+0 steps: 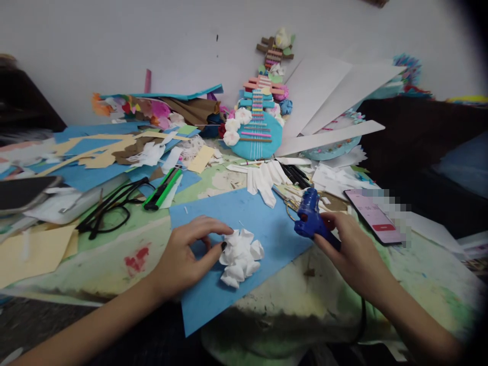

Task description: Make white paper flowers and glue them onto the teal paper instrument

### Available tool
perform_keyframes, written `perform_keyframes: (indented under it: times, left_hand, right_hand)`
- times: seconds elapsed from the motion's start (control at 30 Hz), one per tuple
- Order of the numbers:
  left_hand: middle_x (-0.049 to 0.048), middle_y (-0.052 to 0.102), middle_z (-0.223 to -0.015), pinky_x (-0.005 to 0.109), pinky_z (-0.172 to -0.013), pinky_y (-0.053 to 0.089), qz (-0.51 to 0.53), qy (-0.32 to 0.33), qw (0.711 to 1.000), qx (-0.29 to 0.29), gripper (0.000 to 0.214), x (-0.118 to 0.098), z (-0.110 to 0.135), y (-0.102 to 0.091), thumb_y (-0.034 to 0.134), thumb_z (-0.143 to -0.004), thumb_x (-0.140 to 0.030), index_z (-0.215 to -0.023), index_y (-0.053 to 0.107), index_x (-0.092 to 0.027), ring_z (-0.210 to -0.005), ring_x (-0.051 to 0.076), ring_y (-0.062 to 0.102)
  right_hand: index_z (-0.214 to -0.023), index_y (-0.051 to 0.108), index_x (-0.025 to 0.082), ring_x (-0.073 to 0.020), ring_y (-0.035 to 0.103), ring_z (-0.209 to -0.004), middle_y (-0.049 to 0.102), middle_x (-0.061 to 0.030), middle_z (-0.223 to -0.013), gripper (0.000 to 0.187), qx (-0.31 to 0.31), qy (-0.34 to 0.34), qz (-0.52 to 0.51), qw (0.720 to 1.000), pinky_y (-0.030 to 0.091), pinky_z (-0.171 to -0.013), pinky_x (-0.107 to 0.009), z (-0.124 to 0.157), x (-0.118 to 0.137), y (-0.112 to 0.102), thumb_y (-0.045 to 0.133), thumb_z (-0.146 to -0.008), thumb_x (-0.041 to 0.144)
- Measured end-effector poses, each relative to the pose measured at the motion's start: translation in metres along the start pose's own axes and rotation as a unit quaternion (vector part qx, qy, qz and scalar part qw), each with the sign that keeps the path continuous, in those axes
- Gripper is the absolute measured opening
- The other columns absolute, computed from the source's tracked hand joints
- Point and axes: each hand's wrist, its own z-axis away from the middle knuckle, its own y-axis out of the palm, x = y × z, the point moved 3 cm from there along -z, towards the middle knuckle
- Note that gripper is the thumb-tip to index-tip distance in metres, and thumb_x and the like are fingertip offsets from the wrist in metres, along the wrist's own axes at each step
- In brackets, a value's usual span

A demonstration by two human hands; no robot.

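A white paper flower (241,258) with several curled petals lies on a sheet of blue paper (282,249) near the table's front edge. At its left side, my left hand (190,251) holds the flower's edge between thumb and forefinger; the other fingers are curled underneath, partly hidden. My right hand (353,249) is wrapped round the handle of a blue hot glue gun (308,214). The gun is raised to the right of the flower, apart from it, with its nozzle pointing away from me. A dark cord hangs below my right wrist.
White paper strips (267,178) and scissors (292,206) lie beyond the flower. Left are a green box cutter (163,188) and black glasses (109,211); right is a phone (375,216). A turquoise paper guitar (257,134) leans at the wall among paper scraps.
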Motion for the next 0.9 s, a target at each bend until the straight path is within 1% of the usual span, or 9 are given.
perform_keyframes:
  times: [0.13,0.27,0.37,0.47,0.53,0.6,0.67,0.8,0.9]
  left_hand:
    - [0.0078,0.066,-0.098,0.033,-0.075,0.052,-0.081,0.142,0.986,-0.037,0.027,-0.013,0.0,-0.001,0.056,-0.08,-0.004,-0.1,0.066,-0.018,-0.089,0.018,0.061]
    - [0.0131,0.058,-0.116,0.043,-0.092,0.047,-0.211,0.28,0.936,-0.019,0.04,-0.033,0.0,0.001,0.061,-0.077,-0.002,-0.114,0.063,-0.016,-0.111,0.027,0.052]
    - [0.0124,0.055,-0.121,0.045,-0.098,0.043,-0.272,0.322,0.907,-0.017,0.044,-0.042,0.0,-0.003,0.065,-0.077,-0.007,-0.119,0.06,-0.019,-0.12,0.029,0.045]
    - [0.0118,0.057,-0.112,0.044,-0.093,0.045,-0.274,0.274,0.921,-0.039,0.035,-0.037,-0.003,-0.009,0.061,-0.079,-0.005,-0.112,0.06,-0.016,-0.109,0.026,0.051]
    - [0.0102,0.058,-0.104,0.041,-0.088,0.047,-0.245,0.211,0.945,-0.048,0.027,-0.028,-0.004,-0.011,0.057,-0.081,-0.002,-0.104,0.061,-0.016,-0.1,0.022,0.055]
    - [0.0084,0.058,-0.1,0.037,-0.084,0.048,-0.205,0.152,0.966,-0.035,0.022,-0.018,-0.004,-0.01,0.055,-0.082,-0.003,-0.098,0.062,-0.016,-0.096,0.019,0.056]
    - [0.0073,0.058,-0.1,0.034,-0.083,0.048,-0.169,0.108,0.98,-0.019,0.019,-0.01,-0.003,-0.008,0.054,-0.082,-0.005,-0.093,0.062,-0.017,-0.095,0.019,0.057]
    - [0.0058,0.059,-0.104,0.033,-0.085,0.047,-0.115,0.029,0.993,-0.03,0.019,-0.004,-0.004,-0.008,0.048,-0.079,-0.002,-0.078,0.058,-0.018,-0.099,0.018,0.058]
    - [0.0047,0.06,-0.103,0.035,-0.086,0.046,-0.086,-0.021,0.995,-0.044,0.018,-0.002,-0.006,-0.012,0.049,-0.076,-0.003,-0.078,0.056,-0.019,-0.1,0.018,0.058]
  right_hand:
    - [-0.122,0.043,0.018,-0.0234,0.061,-0.09,0.062,-0.0129,-0.106,0.033,0.019,-0.016,-0.057,0.998,0.049,-0.073,-0.033,0.009,0.019,-0.012,0.045,-0.092,0.033]
    - [-0.132,0.038,0.023,-0.0249,0.059,-0.104,0.059,-0.013,-0.121,0.039,0.061,-0.049,-0.135,0.988,0.049,-0.083,-0.037,0.018,0.033,-0.015,0.043,-0.093,0.029]
    - [-0.132,0.039,0.026,-0.0228,0.062,-0.096,0.061,-0.0103,-0.116,0.038,0.122,0.002,-0.268,0.956,0.052,-0.077,-0.035,0.022,0.042,-0.015,0.042,-0.095,0.032]
    - [-0.127,0.043,0.026,-0.0187,0.063,-0.077,0.065,-0.0064,-0.099,0.043,0.186,0.127,-0.421,0.879,0.052,-0.063,-0.029,0.023,0.051,-0.01,0.055,-0.088,0.041]
    - [-0.124,0.041,0.028,-0.0159,0.061,-0.068,0.064,-0.0032,-0.09,0.052,0.192,0.188,-0.487,0.831,0.05,-0.055,-0.026,0.021,0.058,-0.008,0.066,-0.081,0.043]
    - [-0.125,0.035,0.031,-0.0118,0.057,-0.057,0.064,-0.0018,-0.091,0.055,0.176,0.216,-0.528,0.802,0.048,-0.048,-0.024,0.017,0.066,-0.006,0.066,-0.081,0.043]
    - [-0.124,0.029,0.034,-0.0086,0.052,-0.047,0.062,-0.0011,-0.091,0.05,0.147,0.213,-0.548,0.796,0.047,-0.043,-0.024,0.014,0.071,-0.005,0.061,-0.086,0.041]
    - [-0.12,0.026,0.035,-0.0097,0.055,-0.045,0.055,0.0034,-0.078,0.044,0.112,0.158,-0.536,0.822,0.047,-0.041,-0.024,0.012,0.071,-0.003,0.058,-0.09,0.03]
    - [-0.116,0.028,0.034,-0.0106,0.06,-0.051,0.054,-0.0001,-0.091,0.04,0.117,0.123,-0.546,0.82,0.051,-0.041,-0.024,0.011,0.068,-0.002,0.057,-0.09,0.027]
